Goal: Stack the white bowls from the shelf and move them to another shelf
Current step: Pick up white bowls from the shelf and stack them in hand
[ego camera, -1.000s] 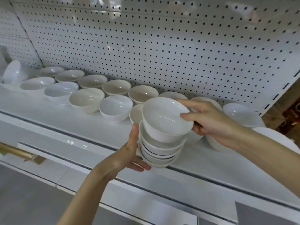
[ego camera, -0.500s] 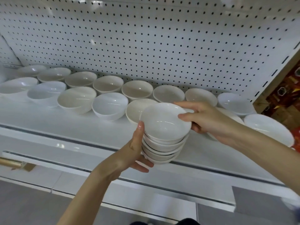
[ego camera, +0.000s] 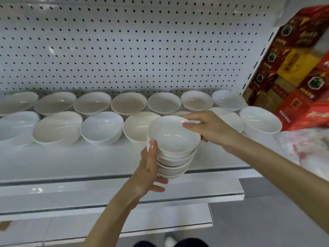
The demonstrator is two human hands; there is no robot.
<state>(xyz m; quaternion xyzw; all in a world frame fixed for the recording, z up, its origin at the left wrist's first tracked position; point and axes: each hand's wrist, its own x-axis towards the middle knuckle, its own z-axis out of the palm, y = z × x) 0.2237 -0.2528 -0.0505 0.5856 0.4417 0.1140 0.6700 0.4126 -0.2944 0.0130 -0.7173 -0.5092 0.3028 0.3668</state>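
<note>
**Bowl stack, white: held at shelf front**

Bowl stack [ego camera: 173, 157]: at the shelf's [ego camera: 71, 161] near edge, apparently lifted, between both grips. Left grip [ego camera: 149, 173] cups its near-left side and base, thumb upright. Right grip [ego camera: 211, 129] pinches the top bowl [ego camera: 170, 134] at its far-right rim.

Risk: the nested bowls sit askew, so tilting may slide them. Loose bowls [ego camera: 102, 128] close behind may be knocked.

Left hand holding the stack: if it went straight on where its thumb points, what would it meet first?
Probably the loose off-white round bowl in the front row, right behind the left hand and its stack of white bowls. Depth is unclear; the stack might touch first.
</note>
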